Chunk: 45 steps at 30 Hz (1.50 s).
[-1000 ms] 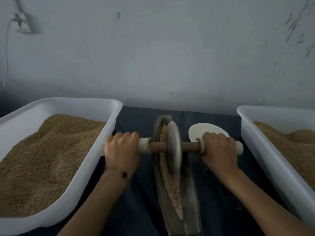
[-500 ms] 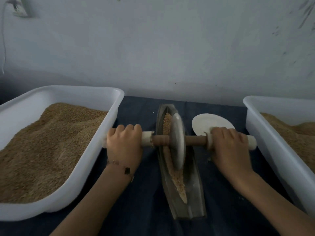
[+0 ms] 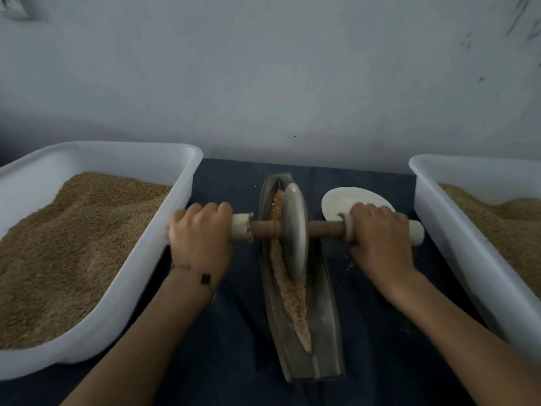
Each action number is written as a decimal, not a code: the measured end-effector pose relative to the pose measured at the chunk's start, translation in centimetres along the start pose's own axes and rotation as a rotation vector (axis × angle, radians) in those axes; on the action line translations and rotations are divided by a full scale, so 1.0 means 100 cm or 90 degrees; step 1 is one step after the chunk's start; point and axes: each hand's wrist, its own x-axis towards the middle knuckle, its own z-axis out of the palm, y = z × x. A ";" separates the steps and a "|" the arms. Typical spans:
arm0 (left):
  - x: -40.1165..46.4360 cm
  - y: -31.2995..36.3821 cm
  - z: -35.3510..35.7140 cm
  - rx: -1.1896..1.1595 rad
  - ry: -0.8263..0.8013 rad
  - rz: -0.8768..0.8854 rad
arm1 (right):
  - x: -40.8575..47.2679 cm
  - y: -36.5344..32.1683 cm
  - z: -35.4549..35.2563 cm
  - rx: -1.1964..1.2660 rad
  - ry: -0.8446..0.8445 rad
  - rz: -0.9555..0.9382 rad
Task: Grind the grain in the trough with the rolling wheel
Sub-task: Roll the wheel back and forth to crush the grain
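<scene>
hands [image 3: 202,230] [image 3: 379,232] grip wheel [image 3: 294,227] axle over grain [image 3: 292,294] in trough [image 3: 325,332]

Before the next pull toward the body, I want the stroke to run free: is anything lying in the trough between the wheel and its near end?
Only the grain itself. The grey metal wheel stands in the far half of the long metal trough, and the near channel holds just that tan ridge. Left hand and right hand grip the handles.

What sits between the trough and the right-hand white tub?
In the head view, a small white plate lies on the dark cloth between the trough and the right tub; the right hand partly covers it.
</scene>
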 end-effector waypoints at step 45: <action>-0.087 -0.021 -0.029 -0.095 0.113 0.052 | -0.070 0.004 -0.058 -0.039 0.151 -0.076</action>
